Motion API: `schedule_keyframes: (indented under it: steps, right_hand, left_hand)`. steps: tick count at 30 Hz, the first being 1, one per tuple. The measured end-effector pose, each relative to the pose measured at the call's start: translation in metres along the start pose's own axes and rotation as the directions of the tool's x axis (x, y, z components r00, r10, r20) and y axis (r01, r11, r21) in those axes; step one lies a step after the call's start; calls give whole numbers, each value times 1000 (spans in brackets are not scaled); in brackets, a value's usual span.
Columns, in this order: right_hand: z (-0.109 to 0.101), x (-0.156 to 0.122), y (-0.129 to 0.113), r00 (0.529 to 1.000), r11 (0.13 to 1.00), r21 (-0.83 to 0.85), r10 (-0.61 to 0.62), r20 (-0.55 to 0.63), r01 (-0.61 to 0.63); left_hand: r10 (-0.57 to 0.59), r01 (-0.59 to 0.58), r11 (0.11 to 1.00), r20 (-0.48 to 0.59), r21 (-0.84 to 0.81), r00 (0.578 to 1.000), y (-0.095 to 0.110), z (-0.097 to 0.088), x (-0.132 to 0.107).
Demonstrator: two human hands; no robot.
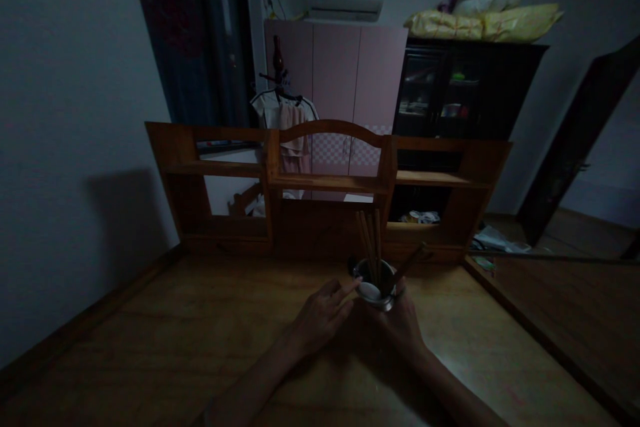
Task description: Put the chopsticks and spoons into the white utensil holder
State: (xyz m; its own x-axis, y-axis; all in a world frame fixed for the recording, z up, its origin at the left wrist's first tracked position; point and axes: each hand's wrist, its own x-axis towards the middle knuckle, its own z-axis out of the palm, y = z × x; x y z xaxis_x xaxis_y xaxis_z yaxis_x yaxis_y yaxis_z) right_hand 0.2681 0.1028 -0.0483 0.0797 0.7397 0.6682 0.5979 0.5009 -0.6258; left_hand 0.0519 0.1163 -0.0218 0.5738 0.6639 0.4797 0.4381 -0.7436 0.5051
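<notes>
A metal cup (383, 303) is held up over the wooden surface, with its mouth toward me. My right hand (404, 325) is wrapped round its right side and underside; some of those fingers are hidden behind it. Several thin wooden chopsticks (371, 243) stand up out of the cup. A thicker, dark wooden stick or handle (407, 265) leans out to the right. Inside the near rim lies a pale rounded piece (369, 291), its kind unclear in the dimness. My left hand (325, 313) reaches in from the left, fingers extended, the index fingertip at the cup's rim.
Across the far edge of the wooden surface (210, 320) stands a low wooden shelf unit (330, 181). A wall (75, 147) borders the left side, and a raised wooden edge (540, 333) runs along the right. Pink wardrobes (335, 73) and a dark cabinet (460, 93) stand beyond.
</notes>
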Motion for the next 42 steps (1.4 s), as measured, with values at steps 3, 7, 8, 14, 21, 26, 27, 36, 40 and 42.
schedule_keyframes:
  steps: [3, 7, 8, 14, 21, 26, 27, 36, 40, 42]
  right_hand:
    - [-1, 1, -3, 1000, 999, 27, -18, -7, 18]
    - [-2, 1, -6, 1000, 998, 60, 15, 2, -15]
    - [-2, 1, -7, 1000, 998, 60, 17, 3, -18]
    - [-3, 1, -7, 1000, 998, 59, 28, 0, -28]
    - [-3, 0, -8, 1000, 998, 52, 27, -4, -26]
    - [-2, -1, -8, 999, 999, 38, 30, -34, -29]
    - [-2, 0, -8, 999, 999, 41, 31, -31, -29]
    - [-2, 0, -9, 999, 997, 46, 54, -4, -54]
    - [0, -2, -8, 996, 994, 75, 75, 40, -78]
    - [0, -3, -10, 992, 990, 101, 84, 97, -94]
  left_hand:
    - [-12, 12, 1000, 12, -2, 1000, 1, 0, 0]
    - [-14, 14, 1000, 4, -9, 1000, 2, 0, -1]
    - [-14, 14, 1000, 4, -8, 1000, 2, 0, -1]
    - [-11, 11, 1000, 2, -12, 1000, 2, 1, 0]
    - [-7, 7, 1000, 3, -3, 1000, 4, 0, -1]
    - [72, -72, 997, -34, -8, 997, 0, -1, -3]
    - [102, -103, 995, -48, -13, 994, -1, -1, -4]
    - [-32, -20, 976, -234, -216, 972, -7, 5, -4]
    - [-194, 129, 905, -124, -404, 973, -21, 17, 0]
    - [-219, 166, 873, -65, -458, 974, -29, 22, -1]
